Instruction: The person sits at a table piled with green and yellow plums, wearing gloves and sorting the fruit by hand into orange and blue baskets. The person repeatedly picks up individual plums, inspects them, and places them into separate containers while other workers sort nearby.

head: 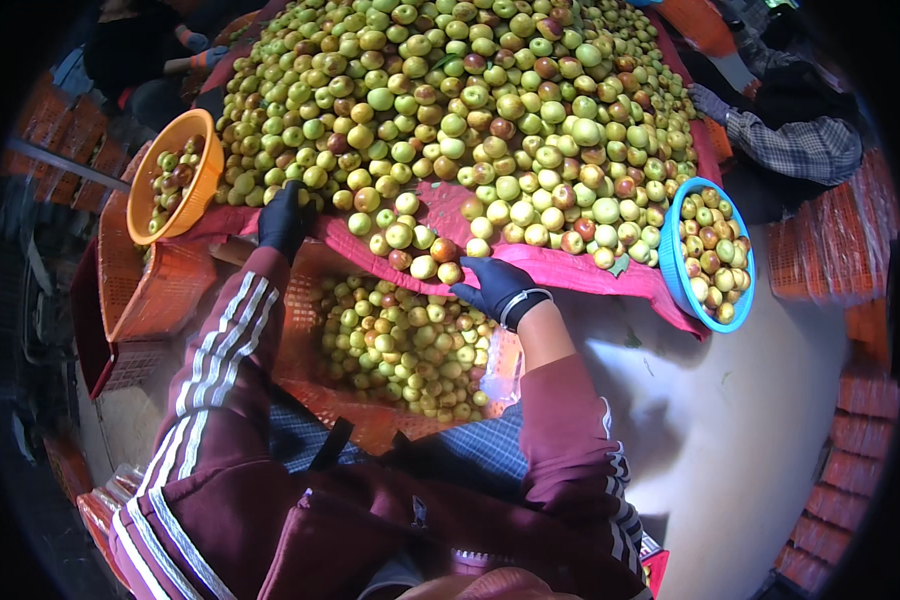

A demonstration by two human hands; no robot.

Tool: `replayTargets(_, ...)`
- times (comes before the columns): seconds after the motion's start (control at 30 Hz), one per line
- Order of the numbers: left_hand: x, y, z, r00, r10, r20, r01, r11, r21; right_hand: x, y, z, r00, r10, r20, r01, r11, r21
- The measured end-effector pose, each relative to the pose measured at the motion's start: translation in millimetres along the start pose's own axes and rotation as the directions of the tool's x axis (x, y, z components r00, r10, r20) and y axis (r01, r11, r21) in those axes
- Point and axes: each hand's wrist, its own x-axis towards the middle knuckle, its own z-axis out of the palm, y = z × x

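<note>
A large heap of small green and reddish jujubes covers a table draped in pink-red cloth. My left hand, in a dark glove, is at the heap's left front edge; its fingertips are partly hidden, and I cannot tell whether they hold a fruit. At the front edge, my right hand, also gloved, has thumb and fingers apart beside a small cluster of jujubes. No fruit shows in its grasp. Below the edge, between my arms, stands a plastic-lined orange crate with many jujubes inside.
An orange basket of jujubes tilts at the table's left corner, a blue basket at the right. An orange crate stands left. Co-workers' gloved hands are at both sides. Stacked crates line the right.
</note>
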Motion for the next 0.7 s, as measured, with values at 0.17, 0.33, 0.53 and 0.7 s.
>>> replayTargets(0.17, 1.2, 20.8, 5.4, 0.986, 0.110, -0.127, -0.087, 0.981, 0.175, 2.4, 48.5, -20.1, 0.778, -0.061, -0.625, -0.008, 0.994, -0.107)
replayTargets(0.33, 4.0, 22.0, 8.6, 0.971, 0.054, -0.231, -0.057, 0.998, -0.007, 19.8, 80.0, -26.2, 0.572, -0.026, -0.820, -0.168, 0.975, -0.147)
replayTargets(0.53, 10.2, 30.0, 0.2, 0.995, 0.088, -0.050, -0.089, 0.996, -0.012, 64.8, 49.9, 19.8, 0.538, -0.018, -0.842, -0.530, 0.770, -0.355)
replayTargets(0.7, 12.7, 26.7, 5.2, 0.995, 0.083, -0.050, -0.085, 0.995, -0.047, 103.4, -1.9, 72.0, 0.595, -0.011, -0.804, -0.363, 0.888, -0.281)
